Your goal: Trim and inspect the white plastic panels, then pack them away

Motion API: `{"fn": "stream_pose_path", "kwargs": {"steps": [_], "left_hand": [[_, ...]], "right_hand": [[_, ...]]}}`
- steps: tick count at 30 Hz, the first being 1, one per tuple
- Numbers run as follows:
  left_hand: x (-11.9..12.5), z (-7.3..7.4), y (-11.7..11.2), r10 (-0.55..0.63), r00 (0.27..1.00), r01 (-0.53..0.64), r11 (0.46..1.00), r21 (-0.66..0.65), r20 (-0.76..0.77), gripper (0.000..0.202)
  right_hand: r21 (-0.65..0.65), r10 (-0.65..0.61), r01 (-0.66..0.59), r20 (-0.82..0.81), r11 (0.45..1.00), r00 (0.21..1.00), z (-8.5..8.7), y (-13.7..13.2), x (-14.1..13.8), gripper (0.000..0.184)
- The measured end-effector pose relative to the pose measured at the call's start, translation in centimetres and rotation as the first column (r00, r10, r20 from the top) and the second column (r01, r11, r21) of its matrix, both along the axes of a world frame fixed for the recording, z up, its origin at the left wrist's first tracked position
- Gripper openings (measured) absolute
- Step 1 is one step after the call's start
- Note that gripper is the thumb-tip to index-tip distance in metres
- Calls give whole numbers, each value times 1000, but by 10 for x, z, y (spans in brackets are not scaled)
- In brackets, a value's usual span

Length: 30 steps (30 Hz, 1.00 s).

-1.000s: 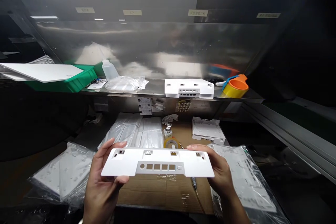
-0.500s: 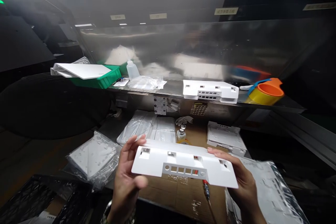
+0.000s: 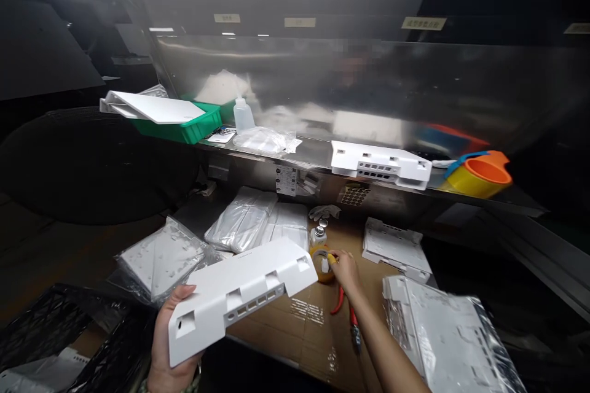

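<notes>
My left hand point(image 3: 168, 334) grips one end of a long white plastic housing point(image 3: 239, 291) with a row of small slots, holding it tilted above the cardboard-covered bench point(image 3: 299, 325). My right hand point(image 3: 345, 270) reaches forward to a roll of yellow tape point(image 3: 322, 261) on the bench, its fingers curled on the roll's rim. A tool with red handles point(image 3: 343, 307) lies just beside that wrist.
Bagged white panels lie at left point(image 3: 161, 258), centre point(image 3: 249, 221) and right point(image 3: 447, 338). Bare white panels point(image 3: 396, 245) are stacked behind. The steel shelf point(image 3: 313, 156) carries a green bin point(image 3: 184, 126), a bottle point(image 3: 243, 115), another white housing point(image 3: 380, 164) and orange-yellow tape rolls point(image 3: 479, 175). A black crate point(image 3: 59, 338) stands lower left.
My right hand let go of the white housing and moved forward to the yellow tape roll. The left hand alone now holds the housing, turned and tilted. The view swung left.
</notes>
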<state>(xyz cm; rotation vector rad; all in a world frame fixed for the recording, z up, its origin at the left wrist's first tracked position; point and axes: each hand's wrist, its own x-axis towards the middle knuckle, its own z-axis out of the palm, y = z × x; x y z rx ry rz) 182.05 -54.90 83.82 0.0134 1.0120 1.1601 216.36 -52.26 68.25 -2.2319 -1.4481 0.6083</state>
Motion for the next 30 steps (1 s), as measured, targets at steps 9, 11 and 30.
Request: {"fn": "stream_pose_path", "kwargs": {"steps": [9,11,30], "left_hand": [[-19,-16,-1,22,953,-76,983,168,304,69],[-22,-22,0,-14,931,-77,969,235,364,69],[35,17,3,132,990,-118,961,249,-43,87]], "right_hand": [[-132,-126,125,6,983,992,-33,36,-15,31],[-44,-138,136,-54,990,989,-22,26,-11,27],[776,177,-87,-33,624,984,159,-60,-76,13]]}}
